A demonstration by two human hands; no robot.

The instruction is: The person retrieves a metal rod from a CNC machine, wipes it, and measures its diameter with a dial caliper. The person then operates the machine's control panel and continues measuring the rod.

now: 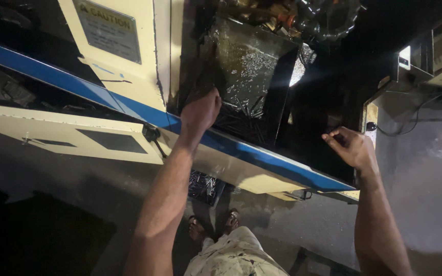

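Deep inside the open bay of the cream-and-blue machine [129, 76], a heap of small dark metal parts [241, 120] lies at the foot of a sloped steel chute [246, 66] speckled with bright swarf. Those parts look short, stiff and rod-like, light singly but probably oily and sharp-edged, so they are best pinched a few at a time from the top of the heap rather than scooped. Reaching in over the blue sill [262, 153], the left hand [200, 112] is knuckles-up with fingers curled down at the heap's edge; whether it grips anything cannot be told. Well apart, the right hand [351, 148] rests by the bay's right edge, fingers loosely bent, holding nothing visible. Below the sill, a tray of similar parts [203, 185] sits near the person's sandalled feet [213, 225].
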